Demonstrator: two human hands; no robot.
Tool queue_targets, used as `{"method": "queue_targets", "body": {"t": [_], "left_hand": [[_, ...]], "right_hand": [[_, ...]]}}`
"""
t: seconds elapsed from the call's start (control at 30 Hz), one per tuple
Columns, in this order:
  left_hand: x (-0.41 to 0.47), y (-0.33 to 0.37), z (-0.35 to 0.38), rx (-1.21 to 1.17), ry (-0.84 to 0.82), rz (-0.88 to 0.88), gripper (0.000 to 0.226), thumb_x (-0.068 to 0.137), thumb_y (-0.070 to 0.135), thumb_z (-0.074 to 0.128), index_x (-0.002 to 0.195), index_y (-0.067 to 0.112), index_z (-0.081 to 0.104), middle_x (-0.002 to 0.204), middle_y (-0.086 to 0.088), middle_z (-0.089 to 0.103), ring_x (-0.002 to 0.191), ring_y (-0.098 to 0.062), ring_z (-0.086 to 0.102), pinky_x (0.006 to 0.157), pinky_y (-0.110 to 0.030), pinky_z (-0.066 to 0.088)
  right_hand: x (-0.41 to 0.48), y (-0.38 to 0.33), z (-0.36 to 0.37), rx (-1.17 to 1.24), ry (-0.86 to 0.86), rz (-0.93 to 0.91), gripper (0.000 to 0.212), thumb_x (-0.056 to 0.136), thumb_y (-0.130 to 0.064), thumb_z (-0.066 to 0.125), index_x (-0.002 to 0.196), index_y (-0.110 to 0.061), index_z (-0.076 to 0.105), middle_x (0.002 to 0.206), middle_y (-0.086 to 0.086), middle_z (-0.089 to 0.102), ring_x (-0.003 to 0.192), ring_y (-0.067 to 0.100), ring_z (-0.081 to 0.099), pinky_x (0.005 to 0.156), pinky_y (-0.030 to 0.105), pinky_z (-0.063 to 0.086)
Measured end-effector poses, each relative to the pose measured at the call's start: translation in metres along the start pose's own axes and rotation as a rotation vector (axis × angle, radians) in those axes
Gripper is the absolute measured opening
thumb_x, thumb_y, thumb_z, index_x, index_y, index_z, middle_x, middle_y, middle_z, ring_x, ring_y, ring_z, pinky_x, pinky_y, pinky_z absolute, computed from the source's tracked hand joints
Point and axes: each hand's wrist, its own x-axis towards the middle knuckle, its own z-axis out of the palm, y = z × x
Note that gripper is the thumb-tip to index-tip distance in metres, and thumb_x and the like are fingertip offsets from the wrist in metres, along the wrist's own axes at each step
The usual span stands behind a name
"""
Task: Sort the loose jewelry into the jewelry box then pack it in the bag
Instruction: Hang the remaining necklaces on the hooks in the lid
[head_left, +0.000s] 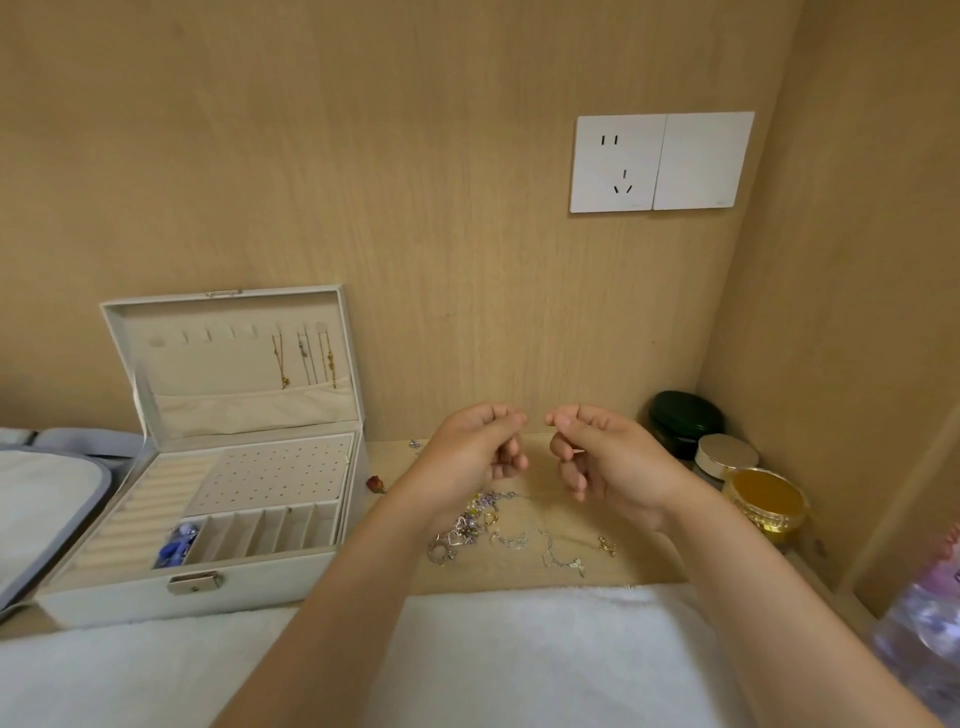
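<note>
The grey jewelry box (130, 592) stands open at the left. Gold necklaces (306, 358) hang in its lid and blue pieces (179, 540) lie in a front compartment. Loose jewelry (472, 522) lies in a heap on the wooden shelf, with a silver chain (550, 553) and a small gold piece (607, 545) to its right. My left hand (475, 449) and my right hand (597, 449) are raised above the heap, close together. Each pinches thumb against forefinger on something too fine to make out. A grey bag (49, 499) lies open at the far left.
A dark green case (683, 421), a gold-lidded jar (724, 454) and an amber jar (766, 501) stand in the right corner. A white towel (493, 649) covers the front. A plastic bottle (930, 618) is at the right edge. A wall socket (660, 161) is above.
</note>
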Motion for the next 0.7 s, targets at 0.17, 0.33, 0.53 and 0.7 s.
{"method": "queue_targets", "body": {"t": [0.17, 0.33, 0.53, 0.7], "left_hand": [[-0.011, 0.019, -0.004, 0.078, -0.096, 0.057, 0.013, 0.101, 0.020, 0.052, 0.095, 0.013, 0.061, 0.060, 0.003, 0.044, 0.050, -0.014, 0.043, 0.052, -0.026, 0.036], [-0.019, 0.031, -0.005, 0.235, -0.099, 0.105, 0.014, 0.100, 0.020, 0.054, 0.101, 0.009, 0.064, 0.059, 0.004, 0.042, 0.044, -0.009, 0.036, 0.043, -0.020, 0.029], [-0.023, 0.045, -0.016, 0.377, -0.066, 0.153, 0.018, 0.099, 0.021, 0.057, 0.101, 0.006, 0.066, 0.054, 0.008, 0.036, 0.045, -0.008, 0.028, 0.044, -0.020, 0.025], [-0.031, 0.063, -0.041, 0.469, 0.049, 0.241, 0.014, 0.098, 0.025, 0.058, 0.098, 0.018, 0.070, 0.051, 0.010, 0.041, 0.050, -0.012, 0.032, 0.052, -0.028, 0.027]], "right_hand": [[-0.005, -0.005, 0.010, -0.251, -0.107, -0.040, 0.038, 0.094, -0.044, 0.061, 0.116, -0.015, 0.069, 0.110, 0.015, 0.068, 0.081, 0.017, 0.056, 0.066, 0.029, 0.039], [-0.005, -0.005, 0.019, -0.213, -0.112, -0.080, 0.014, 0.095, -0.017, 0.064, 0.094, -0.003, 0.068, 0.087, 0.019, 0.070, 0.082, 0.023, 0.060, 0.074, 0.030, 0.044], [-0.003, -0.022, 0.029, -0.074, -0.111, -0.087, 0.012, 0.098, -0.018, 0.055, 0.096, -0.006, 0.055, 0.059, 0.000, 0.034, 0.047, 0.013, 0.034, 0.051, 0.029, 0.042], [0.008, -0.040, 0.047, -0.176, -0.118, -0.084, 0.015, 0.100, -0.022, 0.056, 0.085, -0.017, 0.056, 0.059, -0.005, 0.025, 0.049, 0.010, 0.017, 0.046, 0.024, 0.011]]}}
